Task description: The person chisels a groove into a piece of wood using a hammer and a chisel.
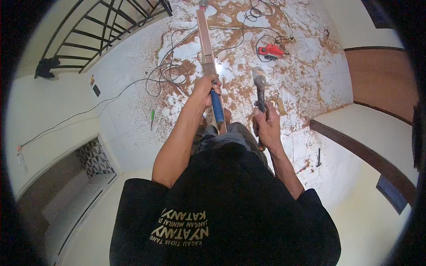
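My left hand (207,90) is closed around a chisel near the top of its blue handle (217,107). The chisel's flat metal blade (208,68) lies along a long narrow wooden board (204,33). That board stretches away from between my legs across the floor. In my right hand (267,123), the fingers wrap a dark-handled hammer (260,84), held upright to the right of the board. The hammer's head is apart from the chisel, and its exact shape is hard to make out.
Wood shavings cover the tiled floor (128,113). A red power planer (270,51) lies ahead right, among loose black cables (173,74). A green screwdriver (152,115) and a dark phone-like object (96,90) lie left. Black metal railing (91,33) stands far left; a ledge (368,128) juts in right.
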Available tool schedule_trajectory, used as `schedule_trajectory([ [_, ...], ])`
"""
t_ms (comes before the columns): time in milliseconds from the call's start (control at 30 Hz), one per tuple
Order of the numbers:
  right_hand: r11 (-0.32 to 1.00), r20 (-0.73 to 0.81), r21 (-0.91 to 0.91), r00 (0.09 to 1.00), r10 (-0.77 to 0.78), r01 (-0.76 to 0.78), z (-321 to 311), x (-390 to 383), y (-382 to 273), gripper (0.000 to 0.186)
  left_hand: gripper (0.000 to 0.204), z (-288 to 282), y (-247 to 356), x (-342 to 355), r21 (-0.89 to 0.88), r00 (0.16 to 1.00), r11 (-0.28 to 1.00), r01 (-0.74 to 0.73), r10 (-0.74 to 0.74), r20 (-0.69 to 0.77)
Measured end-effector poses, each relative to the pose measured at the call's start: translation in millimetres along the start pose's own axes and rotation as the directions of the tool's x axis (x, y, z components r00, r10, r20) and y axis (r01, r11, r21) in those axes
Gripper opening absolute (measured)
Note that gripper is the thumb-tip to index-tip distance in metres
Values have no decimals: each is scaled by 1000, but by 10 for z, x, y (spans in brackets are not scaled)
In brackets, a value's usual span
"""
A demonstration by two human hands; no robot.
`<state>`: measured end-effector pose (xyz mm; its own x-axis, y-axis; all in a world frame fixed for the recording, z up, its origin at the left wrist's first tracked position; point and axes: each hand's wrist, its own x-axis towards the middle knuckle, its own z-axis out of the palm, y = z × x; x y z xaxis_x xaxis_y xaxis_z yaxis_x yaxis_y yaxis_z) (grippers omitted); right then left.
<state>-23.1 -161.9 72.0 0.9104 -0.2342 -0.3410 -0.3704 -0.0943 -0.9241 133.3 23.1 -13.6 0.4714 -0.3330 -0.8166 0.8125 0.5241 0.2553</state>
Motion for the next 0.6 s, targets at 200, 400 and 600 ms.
schedule_trajectory([
  [200,948,151,-211,966,-210,238,-112,40,-258,23,9,221,84,-72,-17,996,1000,5,-7,-84],
  [400,811,435,-355,850,-297,466,-186,-17,-263,31,2,162,257,20,-59,995,994,97,-96,17],
  [600,665,688,-367,671,-276,650,-133,54,-254,27,6,198,262,5,-64,993,991,118,-117,17],
])
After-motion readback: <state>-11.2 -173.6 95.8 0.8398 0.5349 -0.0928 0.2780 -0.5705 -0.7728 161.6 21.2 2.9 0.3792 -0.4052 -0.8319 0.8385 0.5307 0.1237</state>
